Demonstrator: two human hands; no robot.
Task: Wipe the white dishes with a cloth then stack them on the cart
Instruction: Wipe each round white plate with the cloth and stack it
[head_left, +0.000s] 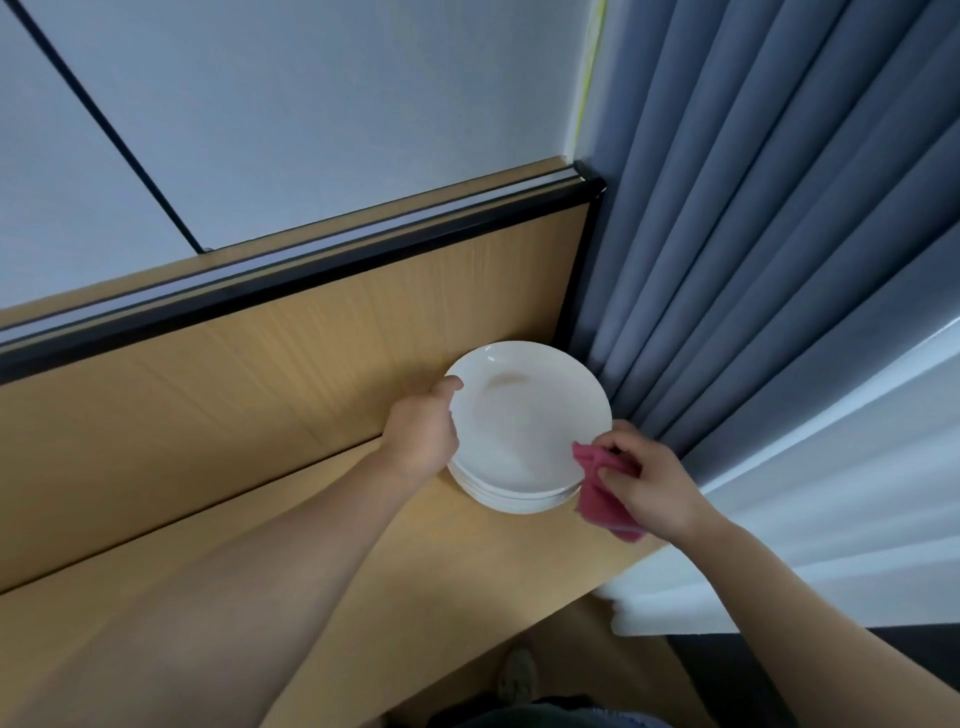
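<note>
Head view: stack of white plates (519, 496) at the far right end of a light wooden bench (363, 582), close to the wooden back panel (249, 384) and just beside grey-blue curtains (753, 270). Top plate (530, 415) tilted up off the stack, its left rim gripped by the left hand (423, 431), thumb over the rim and fingers curled behind. Right hand (652, 483) at the plate's near right edge, fingers pinched together around a bunched pink cloth (602, 493), the cloth touching the rim and hanging down past the stack. Both forearms bare, reaching in from below. White sheer curtain (831, 493) to the right of the bench. A shoe (517, 675) on the floor below the bench edge.
</note>
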